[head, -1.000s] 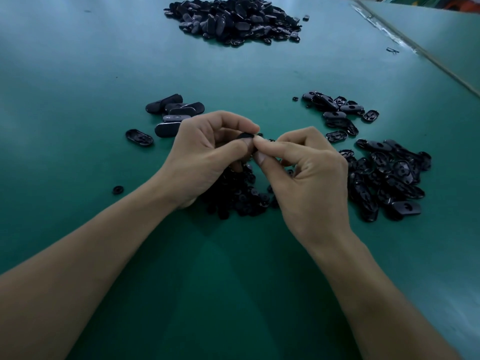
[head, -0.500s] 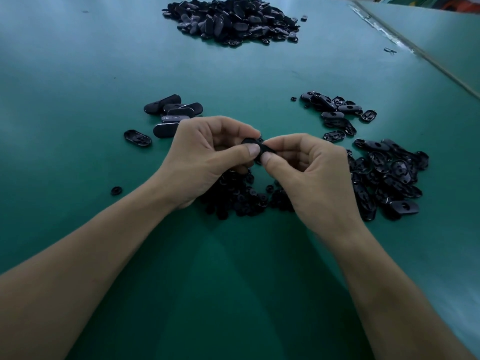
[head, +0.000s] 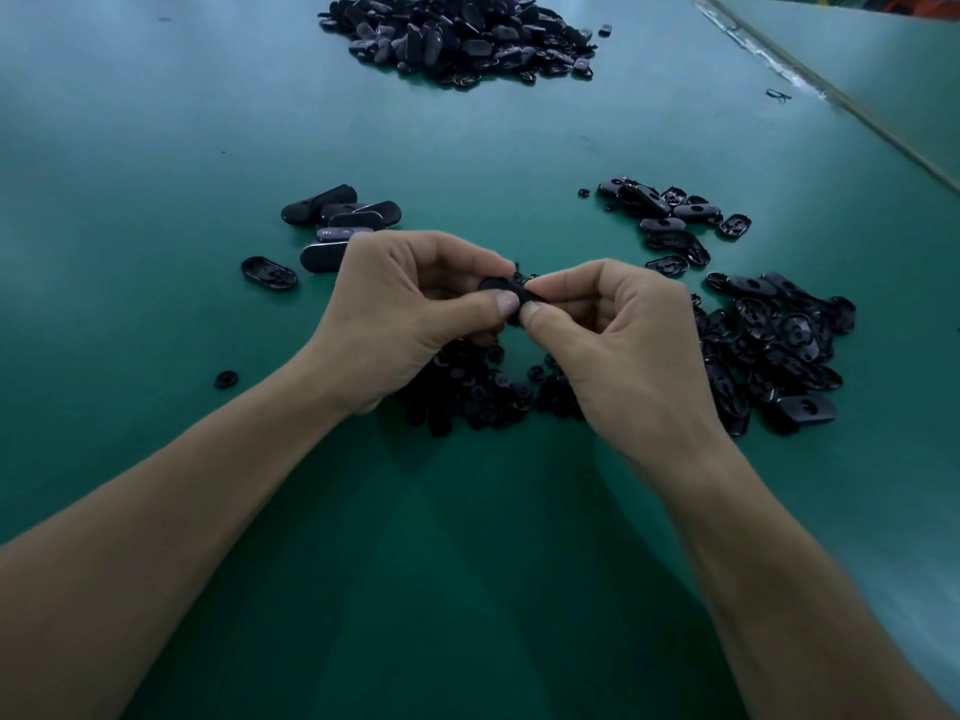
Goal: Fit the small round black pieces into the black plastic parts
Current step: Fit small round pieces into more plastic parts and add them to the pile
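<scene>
- Green matte tabletop (head: pixel 467 589) carries everything.
- Small round black pieces (head: pixel 483 397) lie heaped beneath the hands.
- Left hand (head: pixel 410 314) and right hand (head: pixel 623 345) pinch one oblong black plastic part (head: pixel 504 289) between thumbs and curled fingers, above that heap; its long axis runs left-right.
- Loose black oval shells (head: pixel 779 350) lie to the right.
- Large black heap (head: pixel 462 39) sits far back.

Green tabletop (head: pixel 156 148) fills nearly whole view, matte, smooth. Pale strip (head: pixel 852 114) runs diagonally at upper right, ragged whitish scraps along it. Second green surface (head: pixel 893 59) beyond strip. Orange-red blur (head: pixel 930 3) in far corner, unidentifiable. Light dim; soft pale sheen on far left tabletop.
</scene>
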Motion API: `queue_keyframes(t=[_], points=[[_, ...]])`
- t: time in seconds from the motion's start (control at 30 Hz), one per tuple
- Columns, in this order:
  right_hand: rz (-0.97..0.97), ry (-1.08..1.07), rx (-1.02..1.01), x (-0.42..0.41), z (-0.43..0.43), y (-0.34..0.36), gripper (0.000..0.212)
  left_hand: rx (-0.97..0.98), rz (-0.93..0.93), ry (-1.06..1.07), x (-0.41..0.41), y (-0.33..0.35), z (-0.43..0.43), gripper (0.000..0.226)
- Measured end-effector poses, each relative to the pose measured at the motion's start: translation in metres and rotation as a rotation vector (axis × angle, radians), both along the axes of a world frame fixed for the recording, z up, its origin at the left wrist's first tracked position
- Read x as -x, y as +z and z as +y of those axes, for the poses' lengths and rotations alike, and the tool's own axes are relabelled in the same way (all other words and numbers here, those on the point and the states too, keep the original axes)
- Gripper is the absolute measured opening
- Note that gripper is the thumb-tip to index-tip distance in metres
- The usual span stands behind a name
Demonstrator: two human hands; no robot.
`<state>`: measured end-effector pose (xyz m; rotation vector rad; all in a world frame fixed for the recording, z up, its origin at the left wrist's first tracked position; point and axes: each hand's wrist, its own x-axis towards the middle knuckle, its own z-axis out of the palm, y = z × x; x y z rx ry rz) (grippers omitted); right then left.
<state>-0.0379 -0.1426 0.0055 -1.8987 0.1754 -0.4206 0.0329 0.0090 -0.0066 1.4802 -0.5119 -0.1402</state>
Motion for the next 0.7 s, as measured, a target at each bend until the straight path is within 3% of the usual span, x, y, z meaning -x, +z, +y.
queue_keyframes(t=[0.23, 0.37, 0.53, 0.7], points=[[0.002, 0.028, 0.013, 0.002, -0.003, 0.003, 0.015, -0.013, -0.073, 0.084, 0.001, -0.001, -0.002, 0.021], [-0.006, -0.039, 0.097, 0.001, -0.006, 0.008, 0.027, 0.017, -0.125, 0.287, -0.006, -0.002, 0.002, 0.019], [0.119, -0.124, 0.400, -0.006, -0.028, 0.016, 0.027, 0.011, -0.076, 0.583, -0.032, -0.001, 0.023, 0.013], [0.314, -0.182, 0.795, -0.026, -0.066, 0.017, 0.036, -0.081, -0.056, 0.718, -0.047, -0.006, 0.036, 0.014]])
